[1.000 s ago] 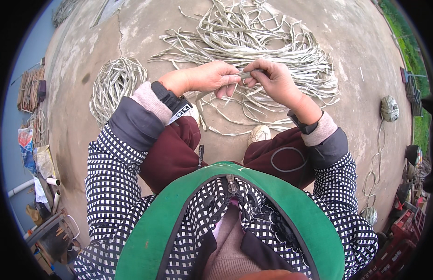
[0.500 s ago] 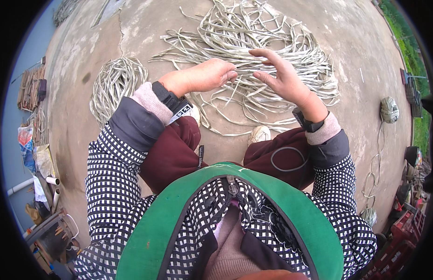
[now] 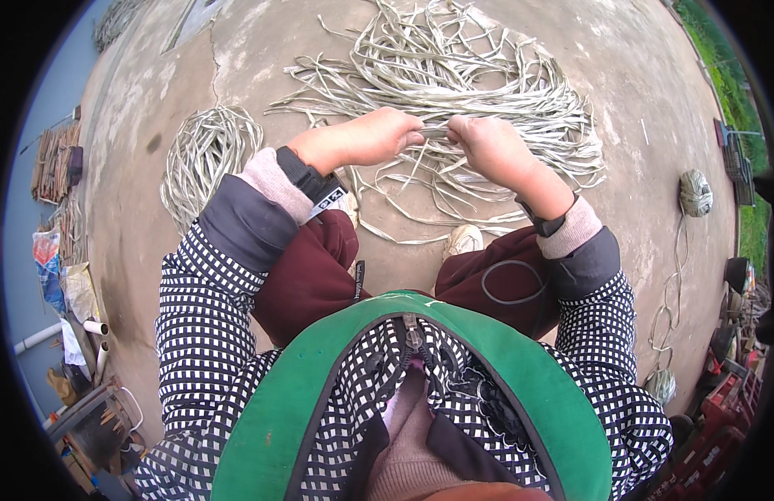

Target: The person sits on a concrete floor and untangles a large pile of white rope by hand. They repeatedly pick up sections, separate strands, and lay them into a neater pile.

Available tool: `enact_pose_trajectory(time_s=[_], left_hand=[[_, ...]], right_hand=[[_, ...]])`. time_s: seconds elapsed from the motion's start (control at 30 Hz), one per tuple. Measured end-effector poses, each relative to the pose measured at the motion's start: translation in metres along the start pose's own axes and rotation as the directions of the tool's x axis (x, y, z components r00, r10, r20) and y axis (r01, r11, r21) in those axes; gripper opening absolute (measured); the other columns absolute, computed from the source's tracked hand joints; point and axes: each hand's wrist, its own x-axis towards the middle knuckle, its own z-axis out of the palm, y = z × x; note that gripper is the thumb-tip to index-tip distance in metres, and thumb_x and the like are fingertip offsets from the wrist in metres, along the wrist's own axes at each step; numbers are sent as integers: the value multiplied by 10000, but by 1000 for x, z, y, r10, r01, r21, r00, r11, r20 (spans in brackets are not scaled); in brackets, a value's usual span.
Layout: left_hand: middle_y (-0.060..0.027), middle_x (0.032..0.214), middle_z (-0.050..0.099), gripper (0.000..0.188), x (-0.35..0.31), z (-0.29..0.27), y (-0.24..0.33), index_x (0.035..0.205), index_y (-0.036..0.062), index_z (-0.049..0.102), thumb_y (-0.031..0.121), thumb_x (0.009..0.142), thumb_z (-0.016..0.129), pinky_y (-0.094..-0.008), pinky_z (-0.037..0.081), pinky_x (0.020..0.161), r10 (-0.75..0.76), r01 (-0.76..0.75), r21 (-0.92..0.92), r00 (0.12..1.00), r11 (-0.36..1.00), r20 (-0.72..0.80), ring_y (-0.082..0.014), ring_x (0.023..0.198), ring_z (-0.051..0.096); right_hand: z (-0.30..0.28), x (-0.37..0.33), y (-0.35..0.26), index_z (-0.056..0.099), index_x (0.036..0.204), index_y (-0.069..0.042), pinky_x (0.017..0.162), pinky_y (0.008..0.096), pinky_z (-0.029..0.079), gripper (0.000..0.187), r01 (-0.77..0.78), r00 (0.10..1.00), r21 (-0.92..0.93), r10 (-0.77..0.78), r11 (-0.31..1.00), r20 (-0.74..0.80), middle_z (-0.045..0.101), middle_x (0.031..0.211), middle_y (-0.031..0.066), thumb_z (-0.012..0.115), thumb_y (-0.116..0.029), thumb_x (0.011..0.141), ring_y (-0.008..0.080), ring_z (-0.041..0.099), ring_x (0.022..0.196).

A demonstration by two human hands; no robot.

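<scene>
My left hand (image 3: 364, 139) is closed in a pinch, its fingertips pressed together in front of the big heap of strips. Facing it, my right hand (image 3: 493, 150) is closed too, with thumb and fingers together. A short pale flat strip (image 3: 435, 132) appears to run between the fingertips, though it blends into the strands behind. Beyond both hands lies a loose heap of silvery-white flat strips (image 3: 479, 92) on the concrete. A few strands loop from it towards my shoes. A smaller coiled bundle of the same strips (image 3: 207, 159) lies to the left.
To the right, a wound ball of strip (image 3: 696, 194) trails a loose line down to another small bundle (image 3: 660, 386). Bundled sticks (image 3: 56, 159), bags and pipes (image 3: 101, 346) stand along the left wall. Red crates (image 3: 721, 417) and clutter line the right edge.
My right hand has closed from spread fingers into a pinch and moved slightly left, nearer my left hand. The left hand has stayed almost where it was, still pinching.
</scene>
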Motion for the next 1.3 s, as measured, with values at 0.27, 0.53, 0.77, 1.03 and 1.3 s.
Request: enact_pose_trajectory(time_s=[0.27, 0.53, 0.77, 1.03, 1.3], left_hand=[[-29, 693, 545, 194, -1, 0, -9, 1104, 56, 517, 171, 963, 448, -284, 449, 619, -47, 8, -253, 988, 967, -148, -127, 640, 525], [-18, 824, 607, 180, 2, -13, -3, 1072, 38, 519, 52, 941, 395, -170, 380, 518, -204, 61, -696, 971, 716, -125, -35, 620, 478], [-38, 812, 616, 239, 6, -4, -12, 916, 23, 647, -69, 838, 441, -269, 466, 630, 180, -151, 100, 875, 983, -450, -100, 697, 551], [-10, 886, 609, 245, 3, -17, 7, 948, 27, 671, -38, 878, 445, -235, 428, 636, -160, -110, -607, 914, 787, -373, -82, 702, 509], [-57, 1128, 558, 136, -4, -24, 31, 833, 34, 650, 75, 901, 539, -198, 397, 671, 17, -224, -891, 971, 396, -237, -71, 801, 496]], right_hand=[[3, 7, 21, 606, 887, -51, 689, 468, 469, 226, -167, 985, 8, 167, 986, -40, 629, 791, 184, 498, -249, 902, 379, 608, 785], [-8, 9, 30, 603, 874, -34, 679, 480, 454, 268, -238, 960, 117, 252, 964, -123, 616, 771, 204, 474, -262, 929, 397, 597, 765], [-18, 12, 13, 574, 794, -11, 610, 408, 438, 273, -217, 955, 429, 282, 877, -95, 571, 643, 155, 474, -219, 940, 337, 559, 618], [-6, 3, -36, 525, 842, -27, 571, 333, 438, 224, 11, 1000, 658, -26, 753, 13, 527, 670, 91, 457, -199, 968, 206, 517, 596], [-18, 5, -14, 580, 978, -61, 442, 190, 373, 196, -174, 985, 912, 83, 372, 154, 430, 541, -58, 447, -205, 986, 38, 413, 448]])
